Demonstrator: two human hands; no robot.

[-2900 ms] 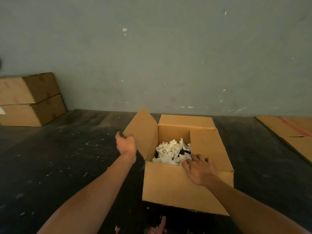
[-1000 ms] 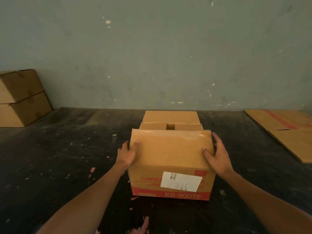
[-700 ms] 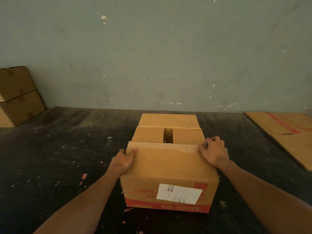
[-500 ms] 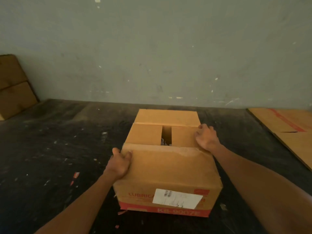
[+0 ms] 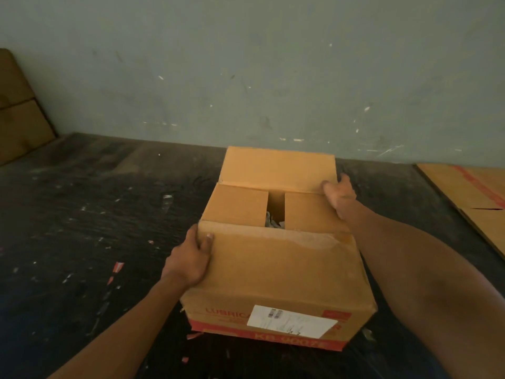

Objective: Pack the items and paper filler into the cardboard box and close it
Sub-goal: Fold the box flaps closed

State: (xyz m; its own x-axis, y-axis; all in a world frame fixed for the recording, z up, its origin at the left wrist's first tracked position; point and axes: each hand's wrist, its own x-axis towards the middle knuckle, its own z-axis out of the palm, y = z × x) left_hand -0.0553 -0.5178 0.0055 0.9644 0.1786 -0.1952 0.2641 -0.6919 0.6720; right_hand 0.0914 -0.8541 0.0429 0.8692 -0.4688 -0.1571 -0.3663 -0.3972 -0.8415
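Brown cardboard fills the middle of your head view: the cardboard box (image 5: 276, 272) sits on the dark, scuffed floor (image 5: 82, 228), just short of the pale green wall (image 5: 246, 64). Its near flap (image 5: 278, 258) is folded down over the top, and the two inner side flaps lie flat beneath it with a narrow gap between them. Through that gap you can see a little of the white paper filler (image 5: 273, 222); the packed items themselves are hidden from you. The far flap (image 5: 278, 165) is open, tilted away toward the wall.

Your left hand (image 5: 191, 258) grips the left corner of the near flap, thumb on top of the cardboard and fingers curled round its edge down the side. Your right hand (image 5: 338, 195) reaches to the far right corner, where the far flap hinges; its fingers touch the cardboard at the crease, but you cannot tell from here whether they curl round it or only press on it.

A white label (image 5: 292, 321) is stuck on the near side of the box, over red print. To your right a flattened cardboard sheet (image 5: 475, 198) lies on the floor; at the left edge, stacked boxes (image 5: 19, 116) stand against the wall. Small scraps litter the floor around you.
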